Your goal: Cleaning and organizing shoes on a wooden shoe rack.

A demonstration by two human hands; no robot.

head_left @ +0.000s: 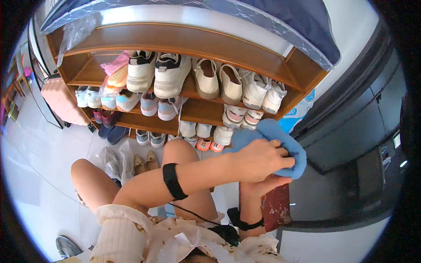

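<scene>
Cream clothing (121, 236) is cropped; left hand (262, 161) partly hides blue cloth (272, 129).

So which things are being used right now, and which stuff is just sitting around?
In use:
- blue cloth, held in both hands
- left hand, on top of it
- right hand, underneath

Just around, not being touched:
- wooden shoe rack
- shoes on its shelves
- pink suitcase
- clear plastic bag at the rack's top left
</scene>
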